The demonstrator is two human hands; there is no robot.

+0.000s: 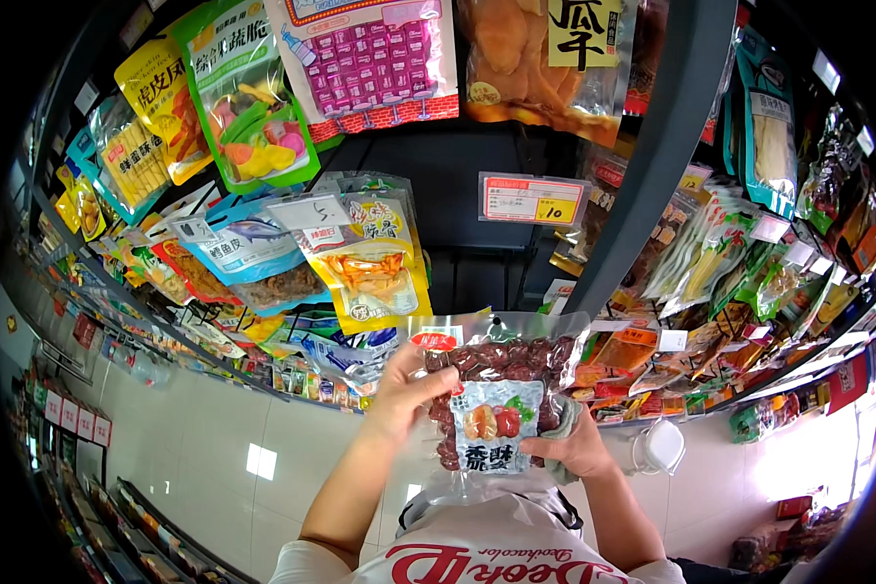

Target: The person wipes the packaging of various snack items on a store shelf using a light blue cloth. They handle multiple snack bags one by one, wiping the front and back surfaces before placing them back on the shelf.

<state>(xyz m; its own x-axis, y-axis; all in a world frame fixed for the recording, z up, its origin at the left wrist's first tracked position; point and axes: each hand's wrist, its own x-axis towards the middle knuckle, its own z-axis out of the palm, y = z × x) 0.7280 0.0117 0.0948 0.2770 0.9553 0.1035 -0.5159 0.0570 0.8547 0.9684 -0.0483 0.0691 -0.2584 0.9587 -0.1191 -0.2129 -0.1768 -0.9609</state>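
Observation:
Between my two hands is a see-through plastic bag of dried red dates (493,398), held upright in front of my chest. Its front bears a pale printed label with pictured fruit and writing. My left hand (401,394) grips the bag's left side, thumb on the front. On the lower right, my right hand (577,445) clasps the bag with its thumb across the front. A grey-green cloth (566,427) is bunched in that same hand, against the bag's edge. Just beyond the bag hangs a yellow snack pouch (369,270).
A dark shelf rack (628,168) with hanging snack packets stands ahead; its upright rises right of the bag. A price tag (533,201) and a blue fish-skin pouch (252,252) hang there. A white stool (661,445) is on the tiled floor (212,452). More shelves (117,518) run lower left.

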